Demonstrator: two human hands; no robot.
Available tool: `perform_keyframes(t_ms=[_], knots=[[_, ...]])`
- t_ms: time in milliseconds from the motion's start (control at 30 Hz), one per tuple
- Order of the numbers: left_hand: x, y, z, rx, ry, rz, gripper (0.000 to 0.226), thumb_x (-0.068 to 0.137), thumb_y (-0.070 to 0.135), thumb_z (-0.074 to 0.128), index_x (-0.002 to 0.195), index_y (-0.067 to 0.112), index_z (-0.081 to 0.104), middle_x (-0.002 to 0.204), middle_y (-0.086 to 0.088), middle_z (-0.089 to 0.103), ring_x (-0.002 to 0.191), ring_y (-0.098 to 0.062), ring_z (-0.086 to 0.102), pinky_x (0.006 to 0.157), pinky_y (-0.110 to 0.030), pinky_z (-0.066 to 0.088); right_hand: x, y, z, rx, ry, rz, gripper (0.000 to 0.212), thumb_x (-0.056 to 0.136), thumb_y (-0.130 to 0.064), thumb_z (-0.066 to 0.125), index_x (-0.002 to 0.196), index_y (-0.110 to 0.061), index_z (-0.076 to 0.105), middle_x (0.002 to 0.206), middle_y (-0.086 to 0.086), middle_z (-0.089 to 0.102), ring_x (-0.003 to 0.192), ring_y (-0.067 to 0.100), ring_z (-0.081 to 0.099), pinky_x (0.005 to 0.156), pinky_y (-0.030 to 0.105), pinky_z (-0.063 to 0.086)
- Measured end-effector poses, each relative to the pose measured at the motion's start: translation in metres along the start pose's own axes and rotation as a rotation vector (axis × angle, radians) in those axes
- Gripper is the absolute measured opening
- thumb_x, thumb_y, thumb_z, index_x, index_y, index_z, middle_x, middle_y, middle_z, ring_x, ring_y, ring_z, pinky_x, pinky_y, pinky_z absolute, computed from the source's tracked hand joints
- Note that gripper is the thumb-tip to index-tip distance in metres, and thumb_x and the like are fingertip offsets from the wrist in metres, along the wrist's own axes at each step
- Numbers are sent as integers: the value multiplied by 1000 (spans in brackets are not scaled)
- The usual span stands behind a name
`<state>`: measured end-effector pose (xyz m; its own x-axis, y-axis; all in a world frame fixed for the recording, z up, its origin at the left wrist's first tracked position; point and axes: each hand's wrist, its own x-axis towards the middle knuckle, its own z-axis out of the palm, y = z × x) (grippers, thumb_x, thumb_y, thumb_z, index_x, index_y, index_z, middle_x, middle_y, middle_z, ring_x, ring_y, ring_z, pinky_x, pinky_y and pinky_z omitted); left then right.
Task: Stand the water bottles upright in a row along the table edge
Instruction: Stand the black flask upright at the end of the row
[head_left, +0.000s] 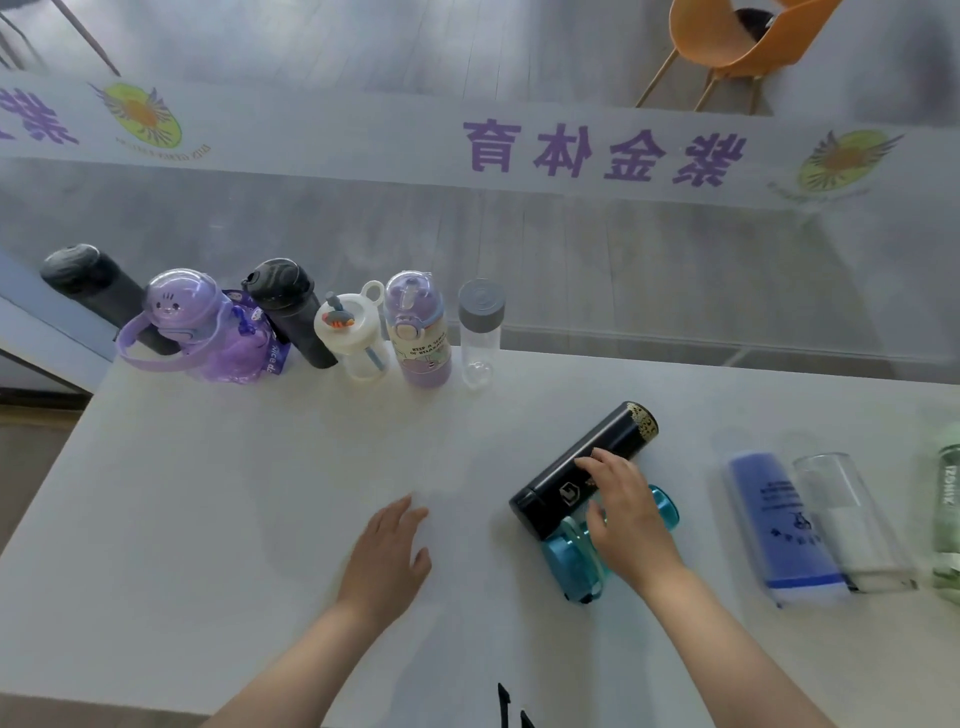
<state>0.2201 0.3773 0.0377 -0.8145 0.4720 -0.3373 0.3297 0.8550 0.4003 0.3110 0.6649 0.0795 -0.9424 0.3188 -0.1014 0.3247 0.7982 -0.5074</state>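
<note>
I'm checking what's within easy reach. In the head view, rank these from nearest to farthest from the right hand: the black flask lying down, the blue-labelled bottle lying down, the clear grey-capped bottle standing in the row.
1. Black cylindrical flask: lying under the right hand, fingers on it.
2. Blue-labelled bottle: lying to the hand's right.
3. Clear grey-capped bottle: upright at the far edge, row's right end.

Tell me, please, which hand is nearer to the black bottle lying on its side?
The right hand. Its fingers rest on the black bottle, though a closed grip is not visible. The left hand lies flat on the table, clearly apart, off the bottle's near-left end.
</note>
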Motion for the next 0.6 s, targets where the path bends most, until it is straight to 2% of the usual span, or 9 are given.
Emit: perform_keyframes(t_ms=[167, 367, 500, 600], knots=[[3, 39, 5, -155, -47, 51, 50, 94, 32, 51, 141, 24, 37, 148, 5, 38, 137, -12, 31, 109, -26, 27, -11, 14, -2, 55, 40, 16, 48, 92, -8, 51, 137, -22, 45, 149, 1, 35, 135, 19, 31, 108, 33, 33], [26, 90, 4, -300, -185, 22, 69, 87, 54, 55, 144, 24, 31, 147, 6, 39, 134, -12, 37, 110, -29, 30, 15, 30, -6, -163, -62, -14, 59, 87, -2, 51, 142, -19, 39, 152, 10, 32, 137, 30, 30, 111, 43, 34], [35, 115, 2, -426, -223, -35, 64, 83, 52, 61, 136, 24, 37, 130, 6, 51, 110, -9, 47, 89, -24, 36, 31, 31, -10, -308, -117, -103, 65, 84, -6, 53, 145, -23, 36, 154, 7, 29, 138, 30, 27, 109, 43, 33], [41, 115, 4, -426, -179, -64, 61, 82, 50, 65, 131, 23, 41, 125, 6, 54, 106, -10, 49, 85, -25, 39, 45, 29, -16, -400, -141, -134, 68, 80, -10, 58, 143, -24, 38, 148, 7, 34, 132, 32, 32, 103, 44, 35]])
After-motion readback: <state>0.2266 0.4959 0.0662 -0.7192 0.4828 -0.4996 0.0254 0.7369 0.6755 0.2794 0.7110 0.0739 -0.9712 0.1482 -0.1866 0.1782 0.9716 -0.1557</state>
